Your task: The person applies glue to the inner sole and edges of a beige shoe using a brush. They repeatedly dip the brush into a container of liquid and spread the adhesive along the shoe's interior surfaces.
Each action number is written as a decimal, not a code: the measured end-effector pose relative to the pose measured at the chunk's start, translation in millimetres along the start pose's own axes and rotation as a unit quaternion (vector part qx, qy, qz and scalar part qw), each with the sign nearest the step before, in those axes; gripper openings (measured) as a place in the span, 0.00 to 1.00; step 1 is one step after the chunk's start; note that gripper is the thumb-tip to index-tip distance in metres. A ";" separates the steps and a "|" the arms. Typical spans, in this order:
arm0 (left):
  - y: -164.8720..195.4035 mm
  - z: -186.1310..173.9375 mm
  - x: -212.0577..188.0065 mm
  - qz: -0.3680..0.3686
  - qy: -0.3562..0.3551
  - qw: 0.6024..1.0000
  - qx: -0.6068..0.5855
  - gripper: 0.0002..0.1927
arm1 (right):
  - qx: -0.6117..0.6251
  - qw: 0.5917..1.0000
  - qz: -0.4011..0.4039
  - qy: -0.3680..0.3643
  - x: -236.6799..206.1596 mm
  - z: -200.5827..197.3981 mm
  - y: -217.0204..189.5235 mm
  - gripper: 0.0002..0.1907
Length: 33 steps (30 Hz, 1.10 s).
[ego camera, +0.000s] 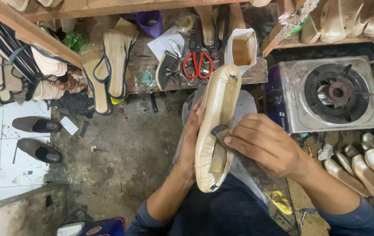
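A beige shoe upper point(215, 105), stretched over a form with its sole side up, rests on my lap. My left hand point(191, 135) grips its left edge from beneath and steadies it. My right hand point(263, 144) is closed on a small dark brush point(220, 131), whose tip touches the sole side near the middle. A brown insole strip runs along the shoe's centre.
A wooden bench point(257, 72) ahead holds red-handled scissors point(198, 63), a white glue container point(241, 48), paper and several sandal soles point(110, 65). A single gas burner point(331, 94) stands to the right, finished beige shoes point(370, 166) below it. Two brown shoes point(38, 137) lie on the floor left.
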State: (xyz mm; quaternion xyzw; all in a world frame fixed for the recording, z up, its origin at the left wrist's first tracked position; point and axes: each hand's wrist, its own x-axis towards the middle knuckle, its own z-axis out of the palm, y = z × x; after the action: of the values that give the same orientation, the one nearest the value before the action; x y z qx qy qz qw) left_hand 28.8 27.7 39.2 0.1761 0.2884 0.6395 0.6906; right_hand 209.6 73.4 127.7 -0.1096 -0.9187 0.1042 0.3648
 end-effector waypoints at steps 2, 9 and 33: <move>-3.2 -1.6 1.3 0.014 -0.019 1.000 -0.018 0.36 | -0.004 1.000 0.010 -0.001 0.3 -1.5 0.4 0.17; -11.3 -5.1 3.6 0.015 -0.001 1.000 -0.009 0.34 | -0.010 0.999 -0.027 -0.020 -4.2 -1.3 -2.4 0.17; -30.5 -4.7 19.2 -0.023 0.017 1.000 0.012 0.39 | 0.093 0.985 0.141 -0.026 -18.7 1.1 -11.5 0.16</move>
State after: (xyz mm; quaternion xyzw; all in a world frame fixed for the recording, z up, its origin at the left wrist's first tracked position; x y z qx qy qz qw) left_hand 50.0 42.3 13.5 0.1665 0.3121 0.6226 0.6980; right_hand 220.6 57.1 118.0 -0.2009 -0.8896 0.2423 0.3308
